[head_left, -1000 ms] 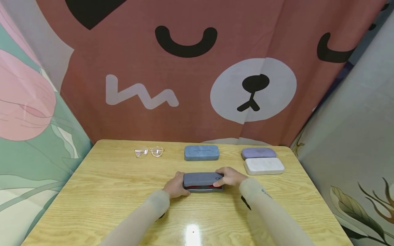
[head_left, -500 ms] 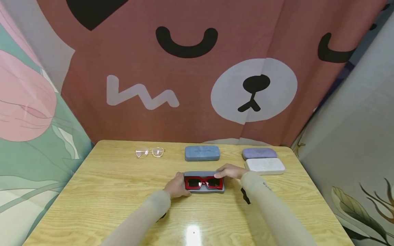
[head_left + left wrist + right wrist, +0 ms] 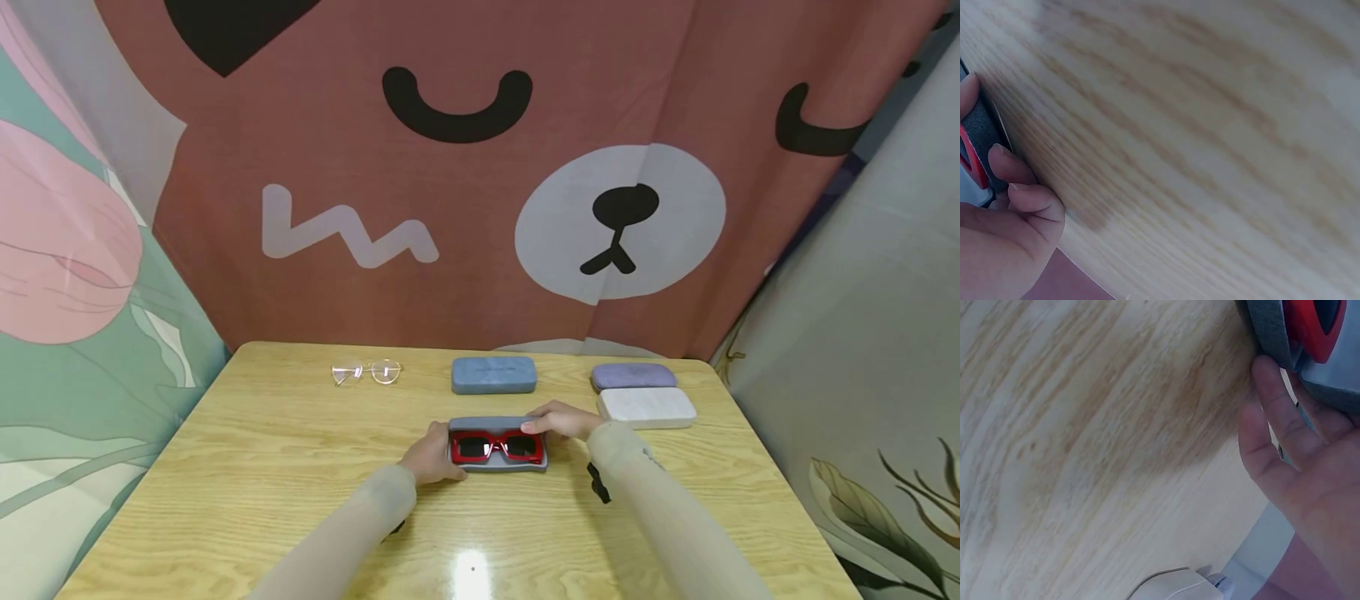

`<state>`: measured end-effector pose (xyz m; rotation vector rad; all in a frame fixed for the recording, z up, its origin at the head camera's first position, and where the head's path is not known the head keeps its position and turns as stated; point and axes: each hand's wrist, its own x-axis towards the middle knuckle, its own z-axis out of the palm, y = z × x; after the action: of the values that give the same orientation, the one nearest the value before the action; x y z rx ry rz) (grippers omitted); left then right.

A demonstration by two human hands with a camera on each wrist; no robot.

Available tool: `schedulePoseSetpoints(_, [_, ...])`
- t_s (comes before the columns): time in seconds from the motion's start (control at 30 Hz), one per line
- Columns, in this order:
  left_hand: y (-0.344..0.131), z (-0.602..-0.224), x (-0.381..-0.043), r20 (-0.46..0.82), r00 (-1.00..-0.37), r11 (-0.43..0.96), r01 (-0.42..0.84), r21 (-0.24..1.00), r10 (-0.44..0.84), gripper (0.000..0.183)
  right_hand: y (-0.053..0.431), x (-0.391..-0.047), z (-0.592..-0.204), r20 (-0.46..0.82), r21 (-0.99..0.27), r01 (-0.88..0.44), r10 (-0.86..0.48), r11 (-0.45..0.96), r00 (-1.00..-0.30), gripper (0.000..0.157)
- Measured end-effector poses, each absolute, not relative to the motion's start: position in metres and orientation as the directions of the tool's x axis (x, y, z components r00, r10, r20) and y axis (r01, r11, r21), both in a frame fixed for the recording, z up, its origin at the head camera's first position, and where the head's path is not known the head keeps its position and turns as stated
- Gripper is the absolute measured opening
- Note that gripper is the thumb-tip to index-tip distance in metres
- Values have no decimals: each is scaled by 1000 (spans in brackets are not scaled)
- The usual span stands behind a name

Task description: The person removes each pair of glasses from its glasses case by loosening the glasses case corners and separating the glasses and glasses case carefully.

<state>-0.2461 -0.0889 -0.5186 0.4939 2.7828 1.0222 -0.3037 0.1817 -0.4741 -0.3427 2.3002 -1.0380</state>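
Observation:
A grey-blue glasses case (image 3: 487, 423) lies on the table with its lid raised. Inside it, red-framed sunglasses (image 3: 496, 446) with dark lenses face up. My left hand (image 3: 431, 457) grips the case's left end, its thumb at the front corner. At the upper right, my right hand (image 3: 564, 419) holds the lid, thumb over its inner side. The left wrist view has the left fingers curled against the dark side of the case (image 3: 990, 134). In the right wrist view the right hand (image 3: 1310, 456) has fingers behind the lid, near the red frame (image 3: 1316, 337).
Clear-lens eyeglasses (image 3: 386, 372) with thin frames lie at the back left of the wooden table (image 3: 262, 467). A blue case (image 3: 493, 376) is behind the open one. At the back right, a purple case (image 3: 633, 375) sits behind a white case (image 3: 647, 407).
The right hand has raised the lid and tipped it back, so the red sunglasses inside now show. The left hand has stayed at the case's left end.

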Motion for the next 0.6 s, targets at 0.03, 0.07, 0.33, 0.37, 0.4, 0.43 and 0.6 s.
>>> schedulePoseSetpoints(0.03, [-89,-518,-246,-21,-939,717,247,652,343,76,182,-304,-474,-406,-750,7,-452,661,-794,58])
schedulePoseSetpoints(0.07, [-89,-518,-246,-25,-939,718,244,652,342,76,181,-304,-474,-407,-751,10,-451,660,-794,59])
schedulePoseSetpoints(0.33, [-87,-516,-247,-47,-941,727,227,648,335,77,185,-299,-475,-398,-765,7,-463,644,-792,65])
schedulePoseSetpoints(0.37, [-87,-516,-247,-48,-941,728,226,647,335,78,185,-298,-475,-393,-770,8,-464,639,-794,65])
schedulePoseSetpoints(0.4, [-87,-516,-247,-49,-941,728,225,648,335,78,185,-296,-475,-389,-774,12,-460,633,-798,65])
schedulePoseSetpoints(0.43, [-87,-516,-248,-51,-942,728,222,649,333,78,185,-295,-475,-388,-779,24,-452,626,-803,66])
schedulePoseSetpoints(0.6, [-88,-519,-248,-46,-943,722,220,656,330,78,187,-289,-481,-323,-807,-18,-468,590,-822,68])
